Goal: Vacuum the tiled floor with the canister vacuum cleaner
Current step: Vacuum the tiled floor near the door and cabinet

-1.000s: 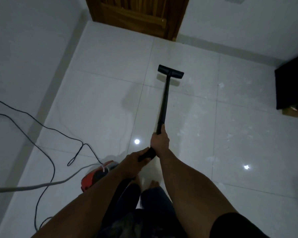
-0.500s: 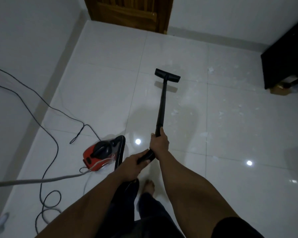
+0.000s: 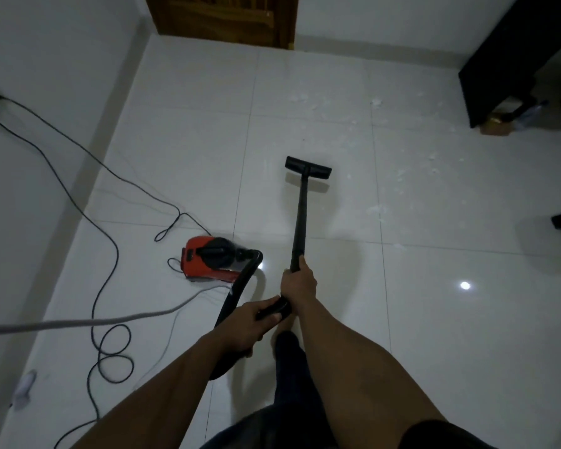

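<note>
Canister vacuum [image 3: 219, 262] now further into view beside person's feet, nozzle drawn back. Black power cord [image 3: 110, 241] loops over tiled floor [image 3: 182, 150] at left. Left hand [image 3: 251, 322] fingers wrapped round hose handle; right hand [image 3: 298, 283] clamped on wand [image 3: 300, 218]; floor nozzle [image 3: 308, 168] flat on tile, white debris [image 3: 402, 176] further right.

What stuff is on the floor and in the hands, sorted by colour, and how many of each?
Red: 1, the red canister vacuum cleaner.
Black: 3, the black vacuum wand, the black floor nozzle, the black power cord.
Grey: 1, the grey cable.
Total: 5.
</note>
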`<state>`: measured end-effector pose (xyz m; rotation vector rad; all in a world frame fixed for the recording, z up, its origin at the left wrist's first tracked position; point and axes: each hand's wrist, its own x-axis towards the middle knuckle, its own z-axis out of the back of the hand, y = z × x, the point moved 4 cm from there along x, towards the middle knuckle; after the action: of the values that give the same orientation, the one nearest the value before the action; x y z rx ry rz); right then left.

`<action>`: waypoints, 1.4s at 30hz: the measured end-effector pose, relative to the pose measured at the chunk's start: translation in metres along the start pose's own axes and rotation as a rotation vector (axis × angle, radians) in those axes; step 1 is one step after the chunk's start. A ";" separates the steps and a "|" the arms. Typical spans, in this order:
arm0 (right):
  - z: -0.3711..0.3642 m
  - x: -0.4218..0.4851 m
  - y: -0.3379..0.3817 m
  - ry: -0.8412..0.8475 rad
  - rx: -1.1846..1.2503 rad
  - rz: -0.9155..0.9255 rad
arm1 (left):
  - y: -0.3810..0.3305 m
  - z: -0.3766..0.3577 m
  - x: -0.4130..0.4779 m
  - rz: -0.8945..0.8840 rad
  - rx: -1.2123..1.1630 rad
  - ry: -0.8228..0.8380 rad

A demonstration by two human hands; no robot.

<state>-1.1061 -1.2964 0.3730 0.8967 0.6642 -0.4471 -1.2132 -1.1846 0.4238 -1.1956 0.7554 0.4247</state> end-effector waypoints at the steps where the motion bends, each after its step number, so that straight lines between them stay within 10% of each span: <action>1: -0.005 -0.016 -0.016 -0.009 0.014 -0.009 | 0.015 -0.010 -0.016 -0.001 -0.023 0.004; 18: -0.045 -0.184 -0.204 -0.004 0.060 -0.195 | 0.139 -0.117 -0.185 0.018 -0.090 0.126; 42: 0.032 -0.084 -0.202 0.059 -0.051 -0.137 | 0.085 -0.181 -0.089 0.027 -0.041 0.043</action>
<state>-1.2787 -1.4277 0.3319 0.8212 0.7912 -0.5248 -1.3848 -1.3191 0.4006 -1.2368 0.8040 0.4399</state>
